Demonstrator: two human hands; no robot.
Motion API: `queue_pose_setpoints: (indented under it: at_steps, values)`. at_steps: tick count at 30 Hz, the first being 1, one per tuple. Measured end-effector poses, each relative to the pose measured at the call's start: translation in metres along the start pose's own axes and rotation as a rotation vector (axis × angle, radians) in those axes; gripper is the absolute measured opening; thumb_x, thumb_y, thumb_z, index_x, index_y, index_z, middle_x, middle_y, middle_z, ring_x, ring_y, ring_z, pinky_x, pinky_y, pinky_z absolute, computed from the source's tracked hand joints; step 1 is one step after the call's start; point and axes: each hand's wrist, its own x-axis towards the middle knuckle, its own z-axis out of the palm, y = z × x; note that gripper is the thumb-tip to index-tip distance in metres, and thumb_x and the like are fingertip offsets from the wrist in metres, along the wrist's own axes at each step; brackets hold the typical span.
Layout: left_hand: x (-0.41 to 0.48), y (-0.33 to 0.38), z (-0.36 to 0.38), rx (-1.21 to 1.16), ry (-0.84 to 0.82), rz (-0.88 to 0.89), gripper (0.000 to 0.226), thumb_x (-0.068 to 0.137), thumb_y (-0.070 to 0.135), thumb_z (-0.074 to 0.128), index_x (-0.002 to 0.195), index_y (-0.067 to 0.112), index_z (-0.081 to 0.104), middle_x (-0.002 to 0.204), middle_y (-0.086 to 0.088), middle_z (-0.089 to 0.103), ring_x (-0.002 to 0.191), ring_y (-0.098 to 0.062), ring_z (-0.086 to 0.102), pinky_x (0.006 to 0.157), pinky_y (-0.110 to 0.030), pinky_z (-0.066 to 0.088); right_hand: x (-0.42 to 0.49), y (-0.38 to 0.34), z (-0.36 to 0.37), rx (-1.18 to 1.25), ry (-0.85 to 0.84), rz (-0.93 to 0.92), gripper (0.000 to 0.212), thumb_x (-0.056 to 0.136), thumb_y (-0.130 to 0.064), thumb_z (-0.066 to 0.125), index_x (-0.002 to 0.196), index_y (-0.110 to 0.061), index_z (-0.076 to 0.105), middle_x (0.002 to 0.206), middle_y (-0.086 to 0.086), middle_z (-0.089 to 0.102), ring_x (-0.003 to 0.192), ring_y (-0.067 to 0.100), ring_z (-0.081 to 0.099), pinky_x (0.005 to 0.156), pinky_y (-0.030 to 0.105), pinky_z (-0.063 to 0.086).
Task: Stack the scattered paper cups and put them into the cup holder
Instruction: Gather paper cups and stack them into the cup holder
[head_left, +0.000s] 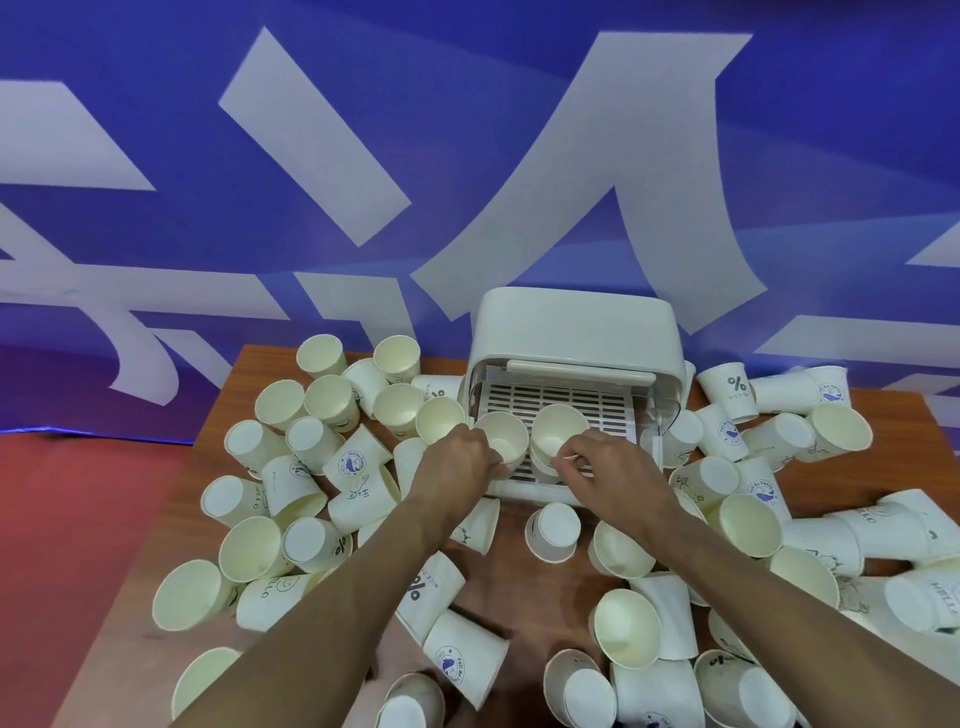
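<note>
we are near the start. in the white plastic cup holder (576, 327) stand only two cream paper cups: the fingers of our left hand (457, 465) curl round the left cup (501, 434), and our right hand (610, 470) pinches the right cup (558, 428) at its rim. over forty loose cups (553, 530) lie on the brown wooden surface (524, 587).

views: one only, a wide-angle head cam; no second view to overlap with.
position: at the person's head, over the near edge of the surface (524, 587).
facing: forward and down, toward the cup holder (571, 332) and the blue wall (467, 130) behind it.
range: close; left hand (457, 462) and right hand (608, 467) sit mid-frame, forearms enter from the bottom edge.
coverage: most of the surface and its paper cups (553, 530); near corners cut off.
</note>
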Motion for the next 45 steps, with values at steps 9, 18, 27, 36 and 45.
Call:
queue_pose_setpoints:
  at_steps: [9,18,27,36,45]
  values:
    - [0.008,-0.004,-0.004,-0.092,-0.083,-0.008,0.030,0.099,0.042,0.052,0.108,0.027,0.075,0.106,0.000,0.065,0.100,-0.016,0.053,0.071,-0.026,0.047,0.003,0.005,0.012,-0.071,-0.033,-0.008,0.024,0.099,-0.037,0.053,0.103,-0.024,0.074,0.103,-0.005,0.069,0.100,0.013,0.057,0.077,0.033,0.051]
    - [0.013,-0.004,-0.009,-0.134,-0.101,-0.003,0.030,0.097,0.039,0.056,0.103,0.018,0.076,0.104,-0.008,0.065,0.096,-0.019,0.054,0.066,-0.026,0.038,0.005,0.013,0.025,-0.072,-0.050,0.033,0.022,0.099,-0.035,0.055,0.099,-0.023,0.074,0.099,-0.005,0.069,0.095,0.014,0.059,0.077,0.028,0.046]
    - [0.007,-0.010,-0.038,-0.166,-0.077,0.129,0.039,0.094,0.033,0.059,0.130,0.017,0.061,0.127,-0.002,0.057,0.117,-0.019,0.053,0.084,-0.033,0.048,0.003,0.006,0.014,-0.068,-0.022,0.094,0.031,0.097,-0.038,0.058,0.125,-0.028,0.064,0.126,-0.007,0.065,0.109,0.013,0.062,0.085,0.031,0.052]
    - [0.010,0.012,-0.109,-0.005,0.029,0.361,0.019,0.095,0.020,0.051,0.100,0.018,0.070,0.094,0.000,0.065,0.082,-0.019,0.059,0.063,-0.031,0.050,-0.033,0.021,-0.032,-0.128,0.067,0.014,0.027,0.095,-0.029,0.055,0.121,-0.031,0.062,0.122,-0.014,0.063,0.107,0.008,0.060,0.080,0.025,0.053]
    - [0.022,0.090,-0.108,0.081,-0.019,0.584,0.020,0.095,0.025,0.051,0.097,0.019,0.071,0.091,0.001,0.064,0.082,-0.018,0.060,0.062,-0.031,0.051,-0.087,0.064,-0.063,-0.123,0.069,0.031,0.027,0.096,-0.026,0.053,0.120,-0.027,0.065,0.121,-0.011,0.065,0.109,0.007,0.058,0.085,0.024,0.049]
